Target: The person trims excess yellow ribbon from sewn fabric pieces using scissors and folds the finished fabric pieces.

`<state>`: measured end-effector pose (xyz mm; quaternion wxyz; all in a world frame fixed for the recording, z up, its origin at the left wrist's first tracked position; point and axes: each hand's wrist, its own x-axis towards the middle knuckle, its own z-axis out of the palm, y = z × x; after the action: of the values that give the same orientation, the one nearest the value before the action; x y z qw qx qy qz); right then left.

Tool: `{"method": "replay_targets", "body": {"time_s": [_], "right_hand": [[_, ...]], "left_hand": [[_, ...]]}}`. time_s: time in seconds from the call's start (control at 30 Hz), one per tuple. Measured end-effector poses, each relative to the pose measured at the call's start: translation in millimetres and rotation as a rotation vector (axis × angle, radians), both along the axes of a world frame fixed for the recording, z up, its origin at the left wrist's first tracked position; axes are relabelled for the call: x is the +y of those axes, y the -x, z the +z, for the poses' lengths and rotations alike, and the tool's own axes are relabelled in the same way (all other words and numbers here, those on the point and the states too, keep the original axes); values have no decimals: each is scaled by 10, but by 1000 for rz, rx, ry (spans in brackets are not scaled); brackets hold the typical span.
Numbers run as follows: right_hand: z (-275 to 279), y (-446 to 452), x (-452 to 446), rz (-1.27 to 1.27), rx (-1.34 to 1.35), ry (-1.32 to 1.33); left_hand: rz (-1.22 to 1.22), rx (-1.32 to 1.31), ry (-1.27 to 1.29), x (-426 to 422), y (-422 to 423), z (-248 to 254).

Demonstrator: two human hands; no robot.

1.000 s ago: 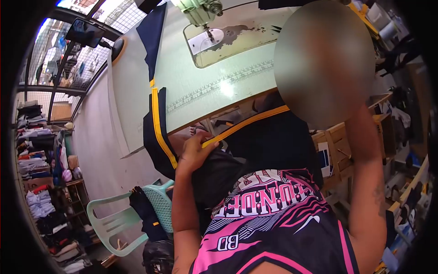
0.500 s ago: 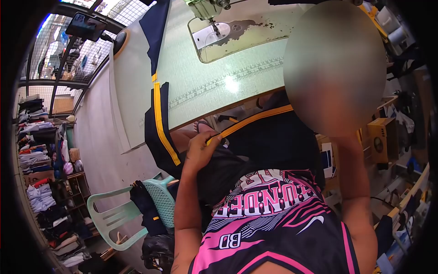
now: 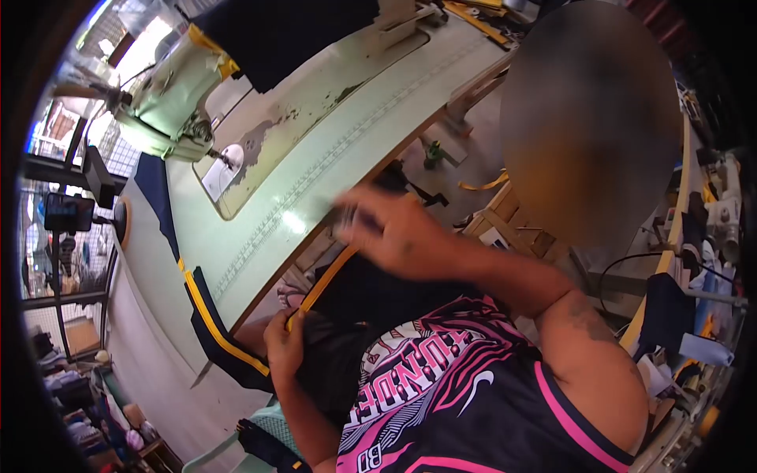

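Note:
My left hand (image 3: 283, 340) pinches the end of a yellow strip (image 3: 325, 282) that runs along the edge of a dark navy cloth (image 3: 378, 293) on my lap. My right hand (image 3: 374, 229) is over the table's front edge, near the strip's upper end. Its fingers are smeared by motion, and what they hold, if anything, cannot be made out. Another navy piece with a yellow strip (image 3: 217, 335) hangs over the table's left corner, left of my left hand.
The pale green table (image 3: 260, 264) carries a sewing machine (image 3: 169, 106) and a black cloth (image 3: 292, 35) behind it. A phone (image 3: 69, 213) is mounted at the left. A green chair (image 3: 217, 456) stands low at left, a wooden frame (image 3: 497, 217) at right. A blurred oval covers the upper right.
The view has swung to the right, so the table and machine appear tilted and further left. My right hand has come from the blurred area to the table's front edge. My left hand still pinches the strip.

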<state>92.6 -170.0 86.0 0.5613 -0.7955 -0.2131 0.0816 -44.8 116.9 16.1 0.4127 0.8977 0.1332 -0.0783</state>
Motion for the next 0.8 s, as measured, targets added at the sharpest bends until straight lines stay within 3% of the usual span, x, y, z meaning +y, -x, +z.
{"method": "replay_targets", "body": {"time_s": [0.1,0.17,0.2,0.3,0.37,0.43,0.47,0.5,0.57,0.6,0.63,0.67,0.8], "right_hand": [[-11,-1001,-493,-402,-475,303],[-152,-1605,-809,-473,-482,641],[-351,-1894,-981,-432,-578,685],[-347,-2150,-1035,-357,-521,1100],[-402,-1992,-1073,-524,-831,1032],[-265,-1420,-1179,-501,-1042,599],[-183,-1061,-1301,-365,-854,605],[-277,-702,-1430,-406,-727,545],[-642,5,-1688,-481,-373,507],[-1140,349,-1848,-558,-203,556],[-1590,779,-1969,-518,-187,759],[-2028,1256,-2011,-493,-152,794],[-2721,2203,-1833,-301,-198,845]], "left_hand": [[-7,8,-68,66,21,10],[-24,3,-86,114,20,-65],[-48,9,-84,99,9,-123],[-148,-1,-105,49,-13,-78],[-105,5,-143,1,-41,-41],[-117,55,-110,-10,-40,-34],[-100,82,-89,-4,-51,-30],[-81,107,-71,4,-68,-25],[-72,128,-56,22,-115,-28],[-73,148,-61,3,-138,-34],[-80,170,-68,-22,-160,-37],[-86,192,-79,-40,-176,-35],[-122,199,-108,-23,-165,-44]]}}
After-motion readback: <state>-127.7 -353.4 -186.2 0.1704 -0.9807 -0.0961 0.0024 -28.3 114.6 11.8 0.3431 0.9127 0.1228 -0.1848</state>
